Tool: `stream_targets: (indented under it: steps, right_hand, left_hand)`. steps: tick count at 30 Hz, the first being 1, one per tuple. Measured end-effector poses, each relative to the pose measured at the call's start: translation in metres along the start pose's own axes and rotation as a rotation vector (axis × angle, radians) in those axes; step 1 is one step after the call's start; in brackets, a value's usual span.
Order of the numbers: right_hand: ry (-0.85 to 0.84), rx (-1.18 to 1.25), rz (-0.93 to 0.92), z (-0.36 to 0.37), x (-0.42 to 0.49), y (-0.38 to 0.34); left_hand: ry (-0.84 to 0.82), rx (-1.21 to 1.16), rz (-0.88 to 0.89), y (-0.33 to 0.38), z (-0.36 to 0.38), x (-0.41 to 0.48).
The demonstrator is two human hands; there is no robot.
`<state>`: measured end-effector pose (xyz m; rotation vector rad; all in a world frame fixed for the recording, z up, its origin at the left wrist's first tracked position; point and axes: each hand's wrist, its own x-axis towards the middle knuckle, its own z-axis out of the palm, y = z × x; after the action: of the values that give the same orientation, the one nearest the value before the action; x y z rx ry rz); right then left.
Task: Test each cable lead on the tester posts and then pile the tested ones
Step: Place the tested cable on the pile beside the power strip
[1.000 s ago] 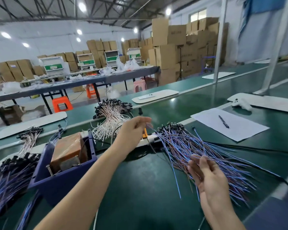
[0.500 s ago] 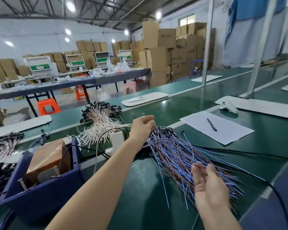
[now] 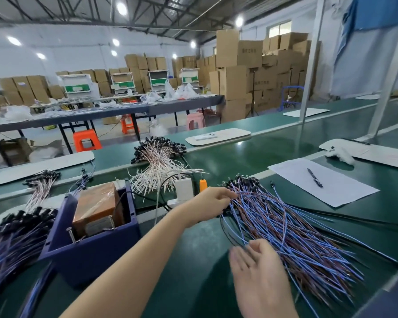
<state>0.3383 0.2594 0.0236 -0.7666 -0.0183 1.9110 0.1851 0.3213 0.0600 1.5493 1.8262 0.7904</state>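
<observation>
A big pile of blue and brown cable leads (image 3: 292, 232) with black plug ends fans out on the green bench at the right. My left hand (image 3: 210, 205) reaches across and its curled fingers pinch leads near the plug end of that pile. My right hand (image 3: 260, 269) hovers at the pile's near edge, fingers loosely spread, touching the wires. The tester, a brown block with metal posts, sits in a dark blue bin (image 3: 90, 246) to the left. Another pile of blue leads (image 3: 12, 235) lies at the far left.
A white-wire lead pile (image 3: 159, 166) lies behind a white power adapter (image 3: 183, 188) and an orange-handled tool (image 3: 203, 184). A paper sheet (image 3: 340, 187) with a pen (image 3: 314, 177) lies at the right. Black cables cross the bench. Stools and cartons stand beyond.
My left hand has moved right and down onto the plug end of the blue pile. My right hand has shifted left along the pile's near edge. The camera has panned left.
</observation>
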Motion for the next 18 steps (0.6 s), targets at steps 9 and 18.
stream_targets:
  steps: [9,18]
  right_hand:
    - [-0.512,-0.971,-0.214,0.015,-0.017,0.112]
    - [-0.857,-1.592,-0.921,-0.001,-0.001,0.172]
  left_hand:
    - [-0.082,0.081,-0.077,-0.062,-0.062,-0.14]
    - [0.448,-0.294,-0.383,-0.149,-0.172,-0.297]
